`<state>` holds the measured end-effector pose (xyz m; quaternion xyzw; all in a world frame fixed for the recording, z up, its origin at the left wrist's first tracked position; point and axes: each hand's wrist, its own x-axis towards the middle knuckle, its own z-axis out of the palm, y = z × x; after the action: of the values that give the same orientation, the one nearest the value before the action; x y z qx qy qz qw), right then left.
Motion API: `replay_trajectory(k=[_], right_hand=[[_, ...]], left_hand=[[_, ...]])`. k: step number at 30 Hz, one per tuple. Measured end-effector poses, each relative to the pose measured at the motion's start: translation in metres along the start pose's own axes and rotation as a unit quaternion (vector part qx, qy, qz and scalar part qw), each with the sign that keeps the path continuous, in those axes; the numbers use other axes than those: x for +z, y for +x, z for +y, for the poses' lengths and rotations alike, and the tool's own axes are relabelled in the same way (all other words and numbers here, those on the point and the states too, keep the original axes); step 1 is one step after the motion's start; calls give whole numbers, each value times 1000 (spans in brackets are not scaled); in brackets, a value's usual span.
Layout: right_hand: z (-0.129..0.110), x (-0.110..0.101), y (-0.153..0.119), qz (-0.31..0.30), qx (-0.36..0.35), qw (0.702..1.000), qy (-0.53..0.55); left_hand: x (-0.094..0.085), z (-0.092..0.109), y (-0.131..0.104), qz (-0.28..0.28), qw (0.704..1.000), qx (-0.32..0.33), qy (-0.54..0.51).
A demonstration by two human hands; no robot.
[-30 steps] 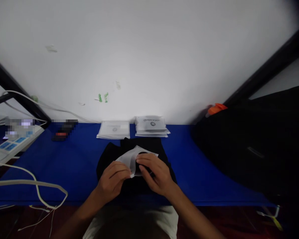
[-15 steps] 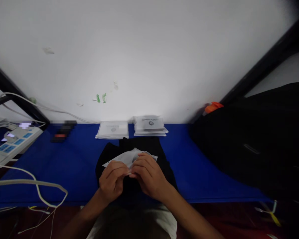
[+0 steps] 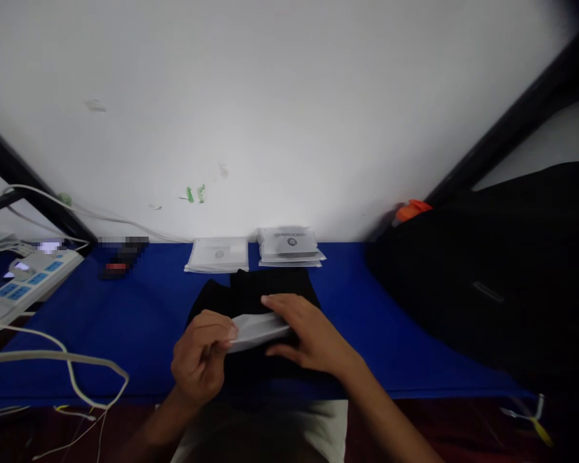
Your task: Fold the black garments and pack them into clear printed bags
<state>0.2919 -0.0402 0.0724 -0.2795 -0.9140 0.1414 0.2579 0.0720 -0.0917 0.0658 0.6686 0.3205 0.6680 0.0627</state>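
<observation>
A frosted plastic bag is held above a dark folded cloth, seen nearly edge-on. My left hand pinches its left end between thumb and fingers. Around the right end, my right hand is open, thumb and fingers spread apart; whether its palm touches the bag cannot be made out. Behind the cloth lie a flat stack of similar white bags and a second stack with a dark printed logo.
A blue surface runs along a white wall. To the left are a white power strip, loose cables and a partly blurred-out dark object. A large black bag fills the right, with an orange item behind it.
My hands have moved apart from their meeting point at the bag's edge. My right hand has opened and shifted right, while the bag has turned more edge-on in my left hand.
</observation>
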Motion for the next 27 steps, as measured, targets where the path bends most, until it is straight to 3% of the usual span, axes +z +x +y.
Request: replay_trajectory(k=[2, 4, 8, 10, 13, 16, 19, 23, 27], right_hand=[[-9, -1, 8, -49, -13, 998, 25], [-8, -3, 13, -55, -19, 998, 21], [26, -24, 23, 29, 12, 993, -110], [52, -37, 33, 105, 44, 972, -204], [93, -44, 50, 151, 71, 939, -300], [131, -30, 59, 38, 124, 932, -338], [153, -9, 56, -3, 150, 930, -335], [151, 0, 45, 9, 157, 931, -329], [107, 0, 21, 32, 127, 966, -221]], left_hand=[[2, 6, 1, -26, 999, 19, -12], [0, 8, 3, -37, 998, 44, 19], [-12, 2, -2, -45, 991, 25, 124], [-20, -5, -12, -113, 984, -26, 138], [-33, -14, -32, -292, 939, -100, 150], [-45, -19, -48, -442, 871, -134, 165], [-53, -21, -55, -495, 840, -148, 168], [-56, -22, -55, -498, 838, -145, 167], [-59, -25, -52, -494, 843, -135, 165]])
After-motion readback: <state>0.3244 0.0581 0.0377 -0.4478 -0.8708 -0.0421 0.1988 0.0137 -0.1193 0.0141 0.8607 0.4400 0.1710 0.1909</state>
